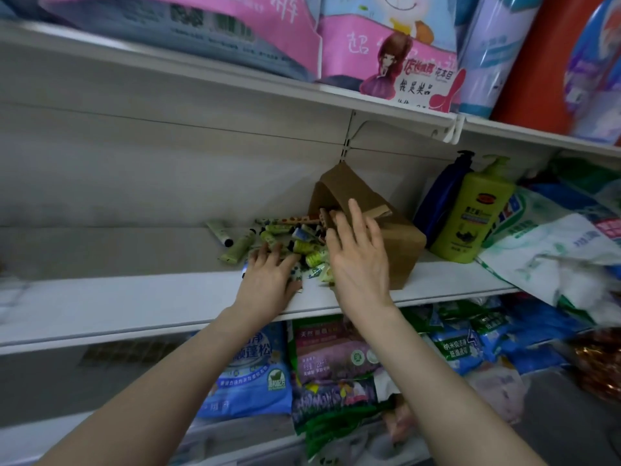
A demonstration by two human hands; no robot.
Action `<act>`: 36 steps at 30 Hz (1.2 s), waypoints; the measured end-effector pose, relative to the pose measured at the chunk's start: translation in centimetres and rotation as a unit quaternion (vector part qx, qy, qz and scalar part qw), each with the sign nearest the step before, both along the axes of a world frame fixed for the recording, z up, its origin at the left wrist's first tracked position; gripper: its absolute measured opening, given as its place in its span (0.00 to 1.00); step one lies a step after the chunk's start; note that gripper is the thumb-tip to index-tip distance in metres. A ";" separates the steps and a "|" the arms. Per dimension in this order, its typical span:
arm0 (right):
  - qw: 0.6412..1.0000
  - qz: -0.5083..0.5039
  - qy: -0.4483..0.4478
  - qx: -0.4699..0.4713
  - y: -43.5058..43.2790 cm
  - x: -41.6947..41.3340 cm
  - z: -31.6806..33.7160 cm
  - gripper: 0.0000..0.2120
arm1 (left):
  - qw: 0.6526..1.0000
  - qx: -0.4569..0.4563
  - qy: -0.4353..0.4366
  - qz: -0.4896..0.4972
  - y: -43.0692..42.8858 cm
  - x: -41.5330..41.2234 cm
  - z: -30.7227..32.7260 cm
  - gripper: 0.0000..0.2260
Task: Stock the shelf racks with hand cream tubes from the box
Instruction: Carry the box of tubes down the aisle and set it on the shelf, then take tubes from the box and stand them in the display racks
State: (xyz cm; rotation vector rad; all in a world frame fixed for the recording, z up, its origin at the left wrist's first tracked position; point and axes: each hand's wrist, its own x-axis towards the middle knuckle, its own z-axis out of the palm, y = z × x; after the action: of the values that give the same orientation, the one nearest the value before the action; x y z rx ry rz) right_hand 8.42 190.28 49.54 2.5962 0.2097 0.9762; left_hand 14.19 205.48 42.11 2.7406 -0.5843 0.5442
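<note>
A brown cardboard box point(401, 240) lies tipped on its side on the white middle shelf point(134, 297), its open mouth facing left. Several small hand cream tubes point(295, 237), green, yellow and patterned, have spilled from it into a loose pile. Two pale green tubes point(235, 248) lie apart at the pile's left. My left hand point(268, 280) rests flat on the near edge of the pile, fingers spread. My right hand point(359, 253) is open with straight fingers in front of the box's mouth; whether it touches the box I cannot tell.
A yellow-green pump bottle point(470, 216) and a dark blue one point(443, 196) stand right of the box, then large detergent bags point(554, 250). Pink and blue packs fill the upper shelf point(235, 79). Bags crowd the lower shelf point(336, 364). The middle shelf's left half is bare.
</note>
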 end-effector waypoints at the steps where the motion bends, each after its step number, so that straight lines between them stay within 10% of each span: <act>1: 1.000 0.000 0.003 0.007 -0.5 0.0 0.0 0.22 | 1.000 0.001 -0.002 -0.004 0.2 0.0 0.0 0.24; 9: 0.997 -0.052 0.055 -0.028 0.1 -1.0 -1.0 0.05 | 0.998 -0.021 -0.026 -0.051 0.2 -0.2 0.6 0.26; 16: 0.988 -0.103 0.079 -0.082 2.8 0.3 -3.8 0.28 | 0.997 0.040 -0.004 -0.062 0.5 0.2 1.2 0.29; 36: 0.932 -0.057 0.199 0.297 -4.9 5.6 -6.6 0.35 | 0.997 0.061 0.032 -0.034 0.4 2.2 0.7 0.39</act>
State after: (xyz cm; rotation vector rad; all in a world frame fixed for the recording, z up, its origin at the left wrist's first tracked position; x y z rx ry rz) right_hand 14.05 185.36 42.96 3.3011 -0.1679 0.5073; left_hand 16.38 205.88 42.82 2.8283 -0.7138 0.4155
